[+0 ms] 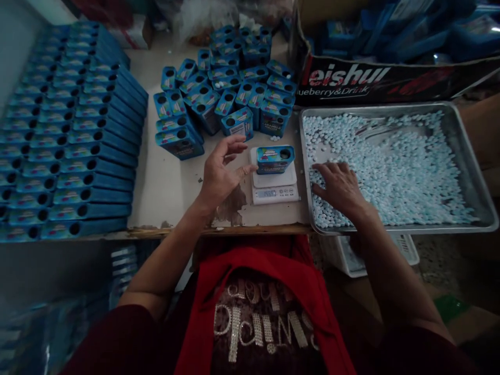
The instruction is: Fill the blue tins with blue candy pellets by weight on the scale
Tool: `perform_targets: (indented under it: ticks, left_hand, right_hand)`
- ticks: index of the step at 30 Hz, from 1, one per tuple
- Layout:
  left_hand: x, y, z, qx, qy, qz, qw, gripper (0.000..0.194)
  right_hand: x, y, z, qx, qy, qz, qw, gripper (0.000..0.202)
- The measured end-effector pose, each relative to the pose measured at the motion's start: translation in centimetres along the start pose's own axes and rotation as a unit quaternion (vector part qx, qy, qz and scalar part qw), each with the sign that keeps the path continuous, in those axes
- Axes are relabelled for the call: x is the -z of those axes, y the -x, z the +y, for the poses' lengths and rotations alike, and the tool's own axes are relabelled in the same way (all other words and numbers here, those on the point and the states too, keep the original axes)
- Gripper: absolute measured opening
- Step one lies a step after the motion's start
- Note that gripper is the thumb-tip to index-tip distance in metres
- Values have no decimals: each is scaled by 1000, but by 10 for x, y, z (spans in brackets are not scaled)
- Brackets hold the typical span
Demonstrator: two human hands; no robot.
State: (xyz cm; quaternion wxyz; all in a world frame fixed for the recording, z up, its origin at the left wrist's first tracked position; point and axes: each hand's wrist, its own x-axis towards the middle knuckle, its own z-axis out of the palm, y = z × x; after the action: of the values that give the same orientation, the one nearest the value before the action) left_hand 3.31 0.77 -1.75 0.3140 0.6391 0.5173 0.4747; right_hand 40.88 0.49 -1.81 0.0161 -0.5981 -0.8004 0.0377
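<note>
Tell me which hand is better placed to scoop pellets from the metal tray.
Right, probably: the right hand is in the metal tray, at the pellets, while the left hand is over by the scale, near the blue box on it.

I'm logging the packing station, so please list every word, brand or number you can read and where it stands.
"eishui", first letter cut off: black carton.
"ueberry&Drink", start cut off: same carton, below.
"CARAMELO", apparently, somewhat blurred: blue box behind the scale.
Too blurred to read surely: digits on the scale; smaller print on the box on the scale; stacked boxes at left; glittering shirt letters.
</note>
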Motion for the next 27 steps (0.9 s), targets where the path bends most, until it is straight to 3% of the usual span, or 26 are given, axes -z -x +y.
perform_targets:
  ticks: [4, 7, 12, 15, 17, 20, 24, 26, 27]
  left_hand:
    - [15, -3, 17, -61, -57, 23, 996, 44]
    - [23, -4, 29, -127, -123, 39, 984, 40]
    - [22, -18, 41, -190, -209, 8, 959, 50]
    - [10, -28, 49, -205, -244, -39, 947, 61]
    - [0, -33, 55, -198, -266, -63, 941, 67]
    - [-20, -35, 62, -167, -290, -93, 938, 70]
    - [-43, -35, 66, -147, -284, -166, 933, 50]
    - [-37, -40, 68, -140, -276, -189, 932, 39]
    - [-25, -45, 69, -138, -278, -183, 933, 38]
  right_hand:
    - [1, -6, 3, -20, -50, 10, 999, 21]
    - [11, -7, 12, -104, -152, 57, 981, 13]
    - [29, -5, 18, -216, -420, 78, 878, 21]
    - [28, -6, 13, -236, -487, 81, 837, 28]
    - [26, -7, 11, -231, -477, 87, 844, 28]
    - [23, -7, 14, -206, -412, 92, 883, 24]
    - [23, -12, 19, -157, -289, 80, 941, 32]
    - [23, -21, 13, -107, -243, 89, 960, 38]
    - [23, -28, 6, -74, -233, 103, 964, 37]
